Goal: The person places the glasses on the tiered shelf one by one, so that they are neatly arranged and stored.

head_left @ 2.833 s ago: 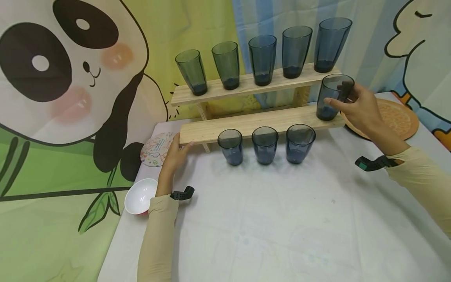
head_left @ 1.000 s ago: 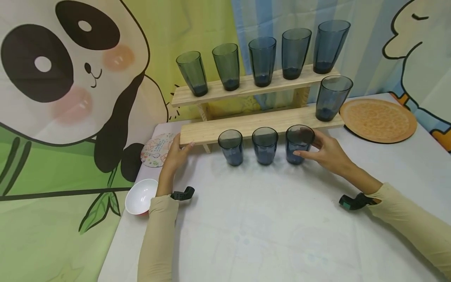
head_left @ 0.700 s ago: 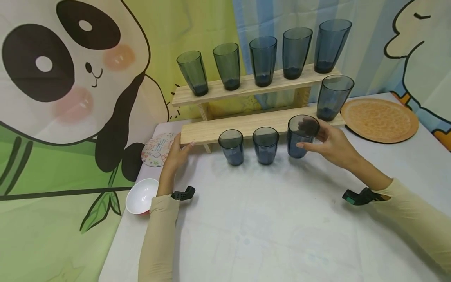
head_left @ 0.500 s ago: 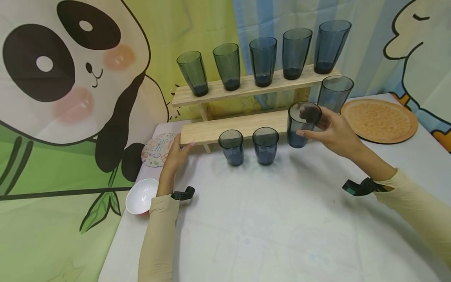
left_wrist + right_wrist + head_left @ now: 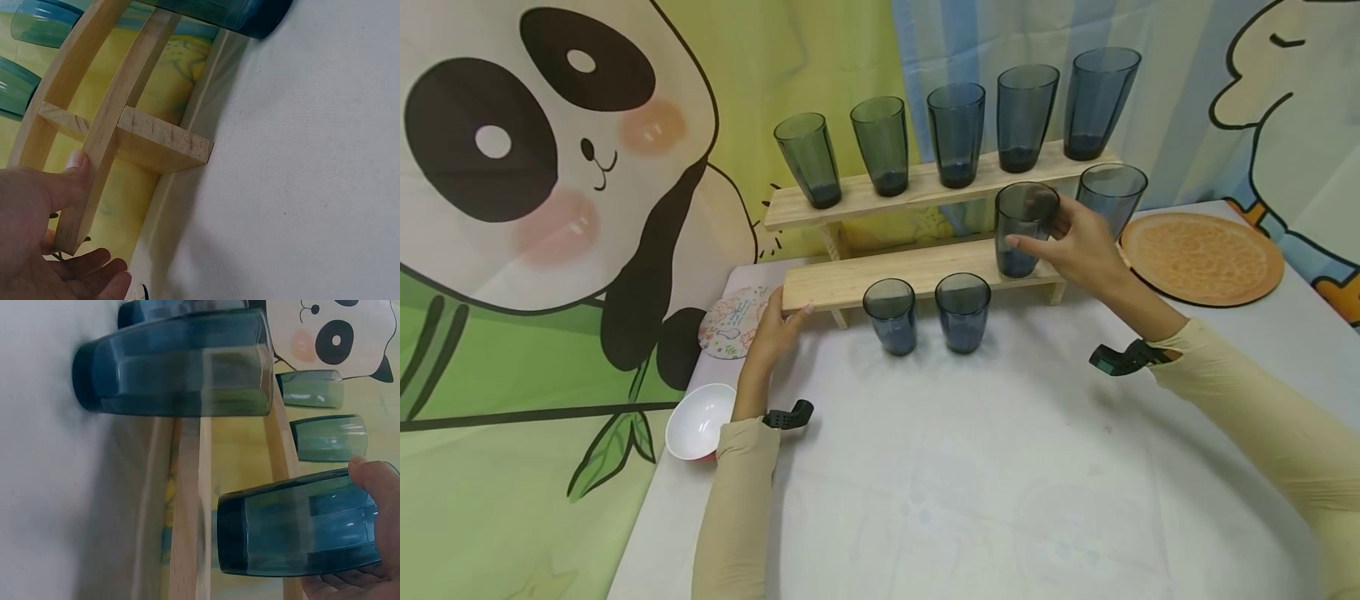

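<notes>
My right hand (image 5: 1086, 250) holds a blue-grey glass tumbler (image 5: 1013, 218) by its side, upright over the right part of the lower board (image 5: 865, 279) of a two-tier wooden shelf. In the right wrist view the held tumbler's base lies very close to the board; contact cannot be told. My left hand (image 5: 772, 333) grips that board's left end, thumb on top. Two tumblers, a left one (image 5: 891, 318) and a right one (image 5: 962, 315), stand on the table before the shelf. Another tumbler (image 5: 1111, 196) stands at the lower board's right end, partly hidden by my right hand.
Several tumblers stand in a row along the upper board (image 5: 857, 200). A round orange-brown mat (image 5: 1206, 258) lies right of the shelf. A patterned round mat (image 5: 730, 325) and a white bowl (image 5: 700, 421) lie on the left. Printed curtains hang behind the white table (image 5: 962, 475).
My right hand let go of the tumbler at the lower board's right end. It then took the rightmost table tumbler and lifted it over the board. The left hand stayed put.
</notes>
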`<state>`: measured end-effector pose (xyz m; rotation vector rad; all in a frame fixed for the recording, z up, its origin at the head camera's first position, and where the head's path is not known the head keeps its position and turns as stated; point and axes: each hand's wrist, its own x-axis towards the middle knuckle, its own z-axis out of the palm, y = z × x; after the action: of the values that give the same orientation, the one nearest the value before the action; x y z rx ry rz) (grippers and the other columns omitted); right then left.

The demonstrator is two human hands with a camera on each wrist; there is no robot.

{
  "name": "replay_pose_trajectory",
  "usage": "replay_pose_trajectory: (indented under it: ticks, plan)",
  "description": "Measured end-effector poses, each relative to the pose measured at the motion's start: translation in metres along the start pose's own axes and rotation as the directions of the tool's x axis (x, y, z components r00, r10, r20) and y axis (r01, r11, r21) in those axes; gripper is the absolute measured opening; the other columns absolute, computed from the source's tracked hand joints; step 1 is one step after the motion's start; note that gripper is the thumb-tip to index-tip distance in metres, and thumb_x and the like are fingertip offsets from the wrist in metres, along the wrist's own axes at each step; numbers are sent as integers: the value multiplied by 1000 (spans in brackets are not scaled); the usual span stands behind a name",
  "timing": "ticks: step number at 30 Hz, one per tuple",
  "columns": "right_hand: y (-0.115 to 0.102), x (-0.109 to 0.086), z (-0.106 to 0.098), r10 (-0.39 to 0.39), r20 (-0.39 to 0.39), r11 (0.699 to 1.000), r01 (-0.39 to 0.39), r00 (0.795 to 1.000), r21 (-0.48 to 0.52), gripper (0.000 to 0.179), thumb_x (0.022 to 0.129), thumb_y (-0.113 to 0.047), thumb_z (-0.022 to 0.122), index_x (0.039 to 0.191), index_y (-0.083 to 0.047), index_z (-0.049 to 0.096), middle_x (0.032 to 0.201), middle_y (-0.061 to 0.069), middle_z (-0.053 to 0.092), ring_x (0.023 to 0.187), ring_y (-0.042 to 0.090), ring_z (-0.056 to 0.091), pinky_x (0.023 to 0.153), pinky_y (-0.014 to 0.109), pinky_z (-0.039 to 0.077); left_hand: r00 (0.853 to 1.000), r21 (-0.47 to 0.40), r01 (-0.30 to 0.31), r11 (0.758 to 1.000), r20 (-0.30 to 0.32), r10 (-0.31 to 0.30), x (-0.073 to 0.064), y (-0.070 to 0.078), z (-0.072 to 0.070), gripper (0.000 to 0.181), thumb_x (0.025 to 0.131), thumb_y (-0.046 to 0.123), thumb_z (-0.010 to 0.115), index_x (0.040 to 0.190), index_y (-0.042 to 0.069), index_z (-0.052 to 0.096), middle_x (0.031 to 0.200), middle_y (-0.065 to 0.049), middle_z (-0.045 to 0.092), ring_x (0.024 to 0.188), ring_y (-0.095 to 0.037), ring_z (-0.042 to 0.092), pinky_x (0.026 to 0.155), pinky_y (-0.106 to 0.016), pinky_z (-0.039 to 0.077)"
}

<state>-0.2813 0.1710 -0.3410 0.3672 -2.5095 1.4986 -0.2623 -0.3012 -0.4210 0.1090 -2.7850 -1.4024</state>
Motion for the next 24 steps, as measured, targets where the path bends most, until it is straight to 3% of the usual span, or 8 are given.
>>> replay_pose_trajectory:
  ticks: [3,9,20,24]
  plan:
    - [2,8,2,18,-18,999,-18,1000,-48,64,91,-46,83,137,-9,60,130,13,68,126,28,66,99,28,55,1000,0,-11,1000,3,11,0,0,0,83,108,37,60,169,6,13,174,-21,19,161,-43,18,131,-59,17]
    - [6,18,4,38,-41,996,-41,998,-82,62,89,-52,82,132,-13,62,118,4,68,103,11,65,83,20,49,1000,-4,-11,1000,2,11,-1,-1,0,83,108,38,61,169,7,14,174,-20,20,161,-42,19,131,-59,17]
    - [11,22,7,61,-32,995,-63,998,-82,68,89,-54,81,139,-13,58,123,7,67,103,13,64,81,22,47,1000,-6,3,1000,2,-3,0,0,0,82,108,37,60,169,9,14,175,-19,20,161,-42,18,131,-61,16]
    - [12,22,8,70,-18,995,-71,997,-67,72,90,-54,81,144,-12,57,129,12,67,110,20,65,86,27,50,1000,1,10,1000,2,-11,1,0,0,83,108,39,60,170,10,13,175,-18,19,161,-42,18,131,-60,17]
